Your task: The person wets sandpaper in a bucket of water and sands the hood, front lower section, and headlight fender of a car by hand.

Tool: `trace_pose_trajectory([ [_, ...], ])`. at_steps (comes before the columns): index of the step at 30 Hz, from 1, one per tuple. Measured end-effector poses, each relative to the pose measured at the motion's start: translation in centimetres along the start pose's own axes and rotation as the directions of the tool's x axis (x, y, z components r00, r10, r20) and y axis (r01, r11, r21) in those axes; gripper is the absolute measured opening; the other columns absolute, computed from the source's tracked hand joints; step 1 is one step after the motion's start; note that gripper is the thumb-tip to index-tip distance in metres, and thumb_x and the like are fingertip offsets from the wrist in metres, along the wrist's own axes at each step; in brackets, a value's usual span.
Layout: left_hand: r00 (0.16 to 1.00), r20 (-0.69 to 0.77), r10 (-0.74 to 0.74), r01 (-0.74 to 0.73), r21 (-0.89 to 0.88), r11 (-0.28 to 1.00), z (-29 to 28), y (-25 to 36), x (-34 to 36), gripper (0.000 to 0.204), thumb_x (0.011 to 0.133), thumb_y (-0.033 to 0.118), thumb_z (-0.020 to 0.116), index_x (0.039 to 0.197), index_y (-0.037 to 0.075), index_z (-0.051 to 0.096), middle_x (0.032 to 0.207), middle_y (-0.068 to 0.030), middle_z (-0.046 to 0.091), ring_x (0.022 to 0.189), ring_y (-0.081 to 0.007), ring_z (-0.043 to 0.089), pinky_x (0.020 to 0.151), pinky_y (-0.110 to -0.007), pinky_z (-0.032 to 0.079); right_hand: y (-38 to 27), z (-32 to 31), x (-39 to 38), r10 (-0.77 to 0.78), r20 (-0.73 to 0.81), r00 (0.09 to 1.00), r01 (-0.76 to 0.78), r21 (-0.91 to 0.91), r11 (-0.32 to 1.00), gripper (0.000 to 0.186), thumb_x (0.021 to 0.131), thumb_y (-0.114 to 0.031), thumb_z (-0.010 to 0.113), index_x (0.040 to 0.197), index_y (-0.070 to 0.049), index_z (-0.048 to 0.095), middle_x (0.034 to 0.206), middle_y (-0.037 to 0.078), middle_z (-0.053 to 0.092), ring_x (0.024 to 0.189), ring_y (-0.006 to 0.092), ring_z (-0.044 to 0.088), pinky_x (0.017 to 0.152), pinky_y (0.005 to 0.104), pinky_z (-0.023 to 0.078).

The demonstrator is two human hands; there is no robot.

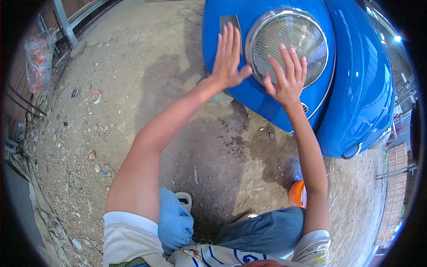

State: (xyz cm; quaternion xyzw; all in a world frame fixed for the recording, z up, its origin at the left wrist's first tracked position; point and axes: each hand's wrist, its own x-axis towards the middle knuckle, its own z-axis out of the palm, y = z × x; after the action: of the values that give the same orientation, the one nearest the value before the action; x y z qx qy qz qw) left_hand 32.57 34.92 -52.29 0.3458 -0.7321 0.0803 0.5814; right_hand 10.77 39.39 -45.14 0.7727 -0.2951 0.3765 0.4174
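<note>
A blue car front with a rounded fender [273,109] fills the upper right. Set into it is a round headlight [307,38] with ribbed glass and a chrome ring. My left hand [229,62] lies with straight fingers over a dark grey rectangular sheet [229,20], which looks like sandpaper, on the blue paint left of the headlight; its thumb sticks out toward the chrome ring. My right hand [288,82] is spread over the lower part of the headlight glass and holds nothing. Whether its fingertips press on the glass or hover, I cannot tell.
An orange container [296,194] stands on the dirt floor by my right forearm. The blue hood [362,84] curves away to the right. Wet patches, pebbles and litter mark the ground. A clear plastic bag [39,64] hangs at the far left beside a metal post [65,24].
</note>
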Motion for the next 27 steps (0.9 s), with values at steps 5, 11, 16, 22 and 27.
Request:
trace_pose_trajectory([
  [5,0.980,0.197,0.024,-0.035,0.054,0.998,0.0,2.6,-5.2,0.127,0.092,0.091,0.020,0.162,-0.015,0.006,0.169,-0.0405,-0.001,0.159,-0.0531,-0.001,0.129,-0.061,0.002,-0.1,0.1,0.4,-0.019,-0.030,0.999,0.019,0.001,1.000,0.041,0.085,-0.032,0.068,0.125,-0.026,0.075,0.156,0.007,0.056,0.146,0.0290,0.048,0.125,0.0528,0.029],
  [11,0.992,-0.127,0.025,-0.030,-0.038,0.999,-1.7,-4.5,6.0,0.102,0.103,0.074,0.032,0.167,-0.004,0.016,0.174,-0.0283,0.012,0.162,-0.0445,0.009,0.128,-0.062,0.009,0.0,0.3,0.2,-0.007,-0.038,0.999,0.007,0.006,1.000,0.041,0.084,-0.031,0.069,0.124,-0.027,0.075,0.156,0.006,0.056,0.145,0.0284,0.049,0.125,0.0525,0.029],
  [16,0.963,-0.226,-0.146,0.147,-0.011,0.989,-0.6,-4.1,3.0,0.097,0.105,0.072,0.021,0.168,-0.001,0.009,0.175,-0.0280,0.007,0.162,-0.0459,0.005,0.128,-0.060,0.005,0.0,0.3,0.2,-0.023,-0.056,0.998,0.023,0.001,1.000,0.041,0.084,-0.032,0.070,0.124,-0.027,0.075,0.156,0.006,0.056,0.145,0.0281,0.049,0.125,0.0518,0.029],
  [22,0.668,-0.068,-0.741,0.673,-0.371,0.640,1.6,-0.4,-4.2,0.113,0.098,0.085,0.020,0.167,0.002,-0.011,0.175,-0.0224,-0.013,0.162,-0.0363,-0.016,0.129,-0.057,-0.004,-0.1,0.1,0.4,-0.015,-0.046,0.999,0.016,0.019,1.000,0.042,0.084,-0.033,0.069,0.125,-0.027,0.074,0.157,0.006,0.055,0.146,0.0285,0.048,0.125,0.0519,0.028],
  [27,0.282,0.208,-0.937,0.751,-0.656,0.080,3.2,4.7,-6.9,0.119,0.092,0.093,0.020,0.168,0.008,-0.013,0.177,-0.0160,-0.014,0.163,-0.0311,-0.015,0.130,-0.052,-0.003,-0.1,0.1,0.4,-0.011,-0.046,0.999,0.012,0.021,1.000,0.042,0.084,-0.032,0.069,0.125,-0.027,0.074,0.157,0.005,0.055,0.146,0.0281,0.048,0.125,0.0520,0.029],
])
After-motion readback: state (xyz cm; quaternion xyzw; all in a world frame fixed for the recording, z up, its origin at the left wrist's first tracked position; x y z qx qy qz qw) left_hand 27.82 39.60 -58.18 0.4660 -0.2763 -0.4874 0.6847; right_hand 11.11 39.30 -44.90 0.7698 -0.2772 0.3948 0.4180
